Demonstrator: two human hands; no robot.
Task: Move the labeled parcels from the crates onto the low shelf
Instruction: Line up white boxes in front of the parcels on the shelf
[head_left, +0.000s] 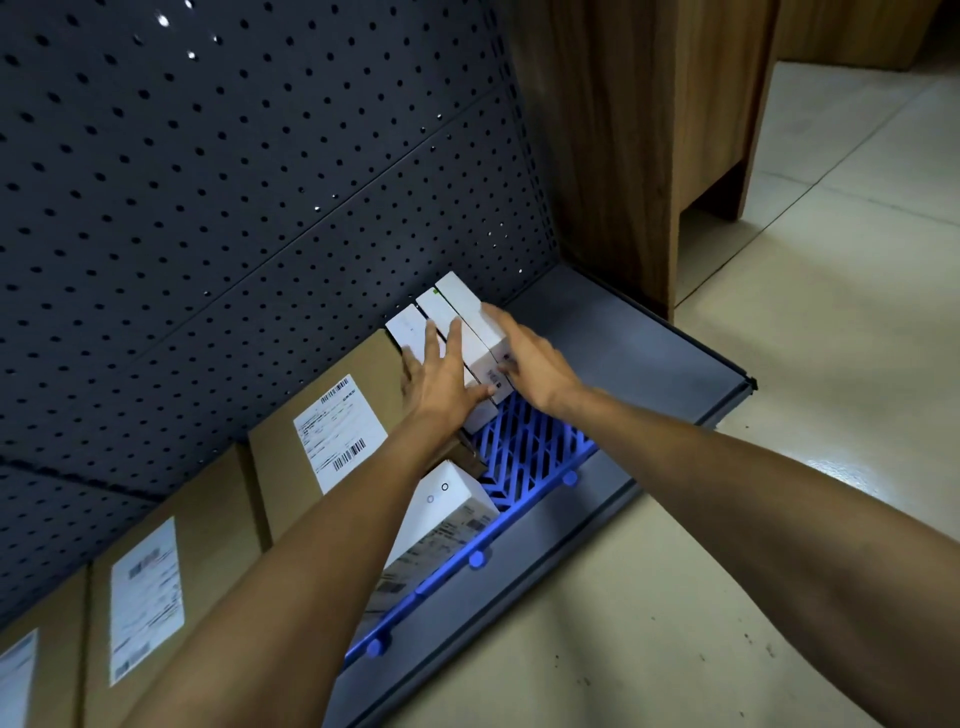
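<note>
Three small white boxes (457, 317) stand side by side at the back of the low grey shelf (649, 353), against the perforated panel. My left hand (441, 379) lies flat on top of them with straight, spread fingers. My right hand (530, 364) holds the rightmost white box by its right side, fingers curled on its labelled end. Another white labelled parcel (447, 514) lies in the blue crate (530, 452) below my left forearm. Brown cardboard parcels with shipping labels (337, 431) line the shelf to the left.
The dark perforated back panel (234, 182) rises behind the shelf. A wooden cabinet (649, 130) stands at the shelf's right end. Pale tiled floor (805, 364) spreads to the right and front. The shelf's right part is bare grey metal.
</note>
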